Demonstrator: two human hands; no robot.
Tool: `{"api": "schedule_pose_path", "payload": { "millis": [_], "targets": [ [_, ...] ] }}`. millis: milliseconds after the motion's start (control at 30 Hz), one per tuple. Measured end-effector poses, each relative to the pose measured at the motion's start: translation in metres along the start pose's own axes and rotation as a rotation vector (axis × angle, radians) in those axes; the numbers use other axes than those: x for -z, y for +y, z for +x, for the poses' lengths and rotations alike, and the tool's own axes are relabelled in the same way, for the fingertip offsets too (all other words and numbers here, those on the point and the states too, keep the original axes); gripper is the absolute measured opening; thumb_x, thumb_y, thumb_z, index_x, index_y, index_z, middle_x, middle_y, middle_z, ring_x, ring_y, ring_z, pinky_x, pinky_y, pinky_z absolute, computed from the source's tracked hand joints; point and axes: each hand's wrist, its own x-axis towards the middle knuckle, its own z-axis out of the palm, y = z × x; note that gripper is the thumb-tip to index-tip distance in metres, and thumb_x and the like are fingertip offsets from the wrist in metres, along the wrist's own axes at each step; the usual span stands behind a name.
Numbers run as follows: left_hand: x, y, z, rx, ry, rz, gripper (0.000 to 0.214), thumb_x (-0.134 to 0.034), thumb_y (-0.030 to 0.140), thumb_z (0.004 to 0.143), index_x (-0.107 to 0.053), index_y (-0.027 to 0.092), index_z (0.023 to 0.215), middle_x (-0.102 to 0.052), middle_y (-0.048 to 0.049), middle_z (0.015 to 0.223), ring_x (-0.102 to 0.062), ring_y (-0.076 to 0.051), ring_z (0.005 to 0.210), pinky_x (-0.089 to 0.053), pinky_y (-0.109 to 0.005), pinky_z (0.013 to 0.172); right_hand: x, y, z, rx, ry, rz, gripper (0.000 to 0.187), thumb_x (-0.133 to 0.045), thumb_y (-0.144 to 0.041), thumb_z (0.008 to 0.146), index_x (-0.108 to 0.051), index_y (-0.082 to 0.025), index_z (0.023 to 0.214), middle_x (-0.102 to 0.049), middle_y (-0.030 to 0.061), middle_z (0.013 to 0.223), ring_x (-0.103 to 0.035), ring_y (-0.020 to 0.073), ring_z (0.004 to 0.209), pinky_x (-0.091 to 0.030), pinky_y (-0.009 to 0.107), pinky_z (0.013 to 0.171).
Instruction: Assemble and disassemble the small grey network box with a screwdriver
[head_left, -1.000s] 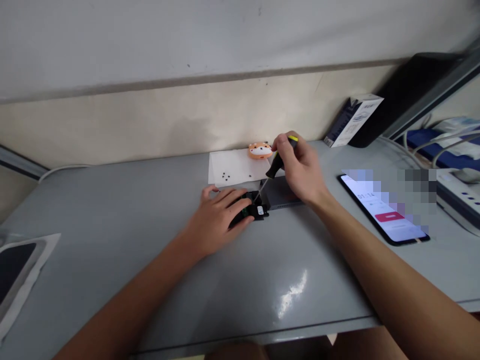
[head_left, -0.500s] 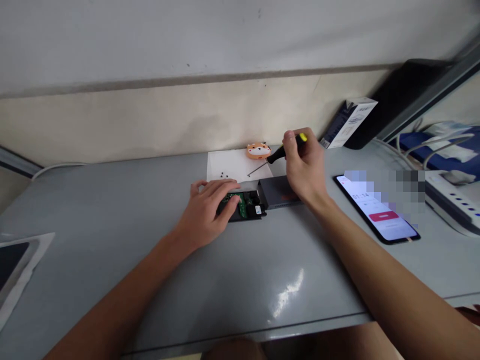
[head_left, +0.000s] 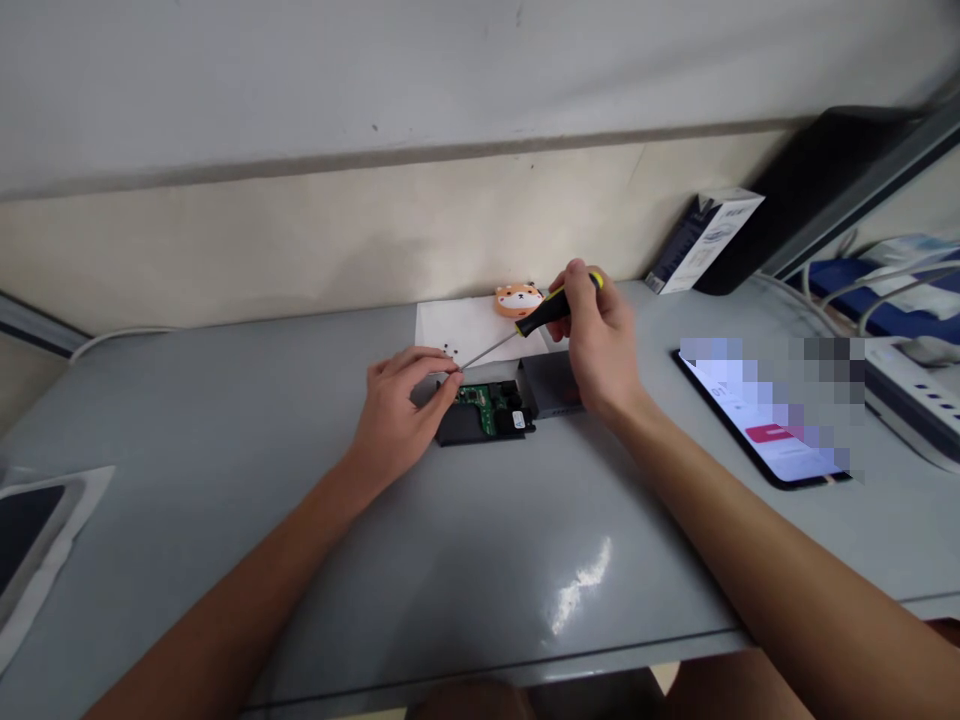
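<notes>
A black screwdriver with yellow trim (head_left: 551, 308) is gripped in my right hand (head_left: 604, 340), its shaft slanting down to the left. The tip meets the thumb and fingertips of my left hand (head_left: 405, 405), which are pinched together; whatever lies between them is too small to make out. Just below and right of those fingertips, an opened black device with a green circuit board (head_left: 486, 410) lies on the table. Its board faces up. A dark grey casing (head_left: 551, 380) stands against its right side, partly behind my right hand.
Several tiny dark screws (head_left: 450, 349) lie on white paper (head_left: 457, 320), beside an orange animal-faced case (head_left: 517, 298). A lit phone (head_left: 772, 430) and a white power strip (head_left: 919, 400) are on the right. A carton (head_left: 705, 240) leans at the back; a sleeved dark item (head_left: 45, 540) sits left.
My right hand has brought the screwdriver tip left and down, from the paper to my left fingertips. My left hand has drawn back from over the board and closed into a pinch.
</notes>
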Motion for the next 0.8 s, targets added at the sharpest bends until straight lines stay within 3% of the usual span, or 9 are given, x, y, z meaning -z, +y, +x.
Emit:
{"api": "schedule_pose_path", "payload": {
  "millis": [367, 800],
  "targets": [
    [-0.0015, -0.0004, -0.0017, -0.082, 0.088, 0.085, 0.010, -0.062, 0.024, 0.098, -0.071, 0.025, 0.094, -0.080, -0.0007, 0.105, -0.074, -0.021, 0.102, -0.044, -0.043, 0.099, -0.0008, 0.0024, 0.0005, 0.004, 0.063, -0.039, 0.052, -0.056, -0.072, 0.095, -0.051, -0.024, 0.077, -0.048, -0.0032, 0.067, -0.050, 0.0121, 0.061, -0.047, 0.027, 0.059],
    [0.0014, 0.0020, -0.0025, -0.125, 0.092, 0.168, 0.015, -0.058, 0.024, 0.100, -0.070, 0.025, 0.092, -0.078, -0.0018, 0.106, -0.073, -0.022, 0.103, -0.038, -0.044, 0.103, -0.0002, 0.0023, 0.0007, 0.027, 0.044, -0.040, 0.049, -0.058, -0.069, 0.096, -0.053, -0.023, 0.077, -0.045, -0.0043, 0.063, -0.048, 0.0115, 0.059, -0.044, 0.026, 0.057]
  ]
}}
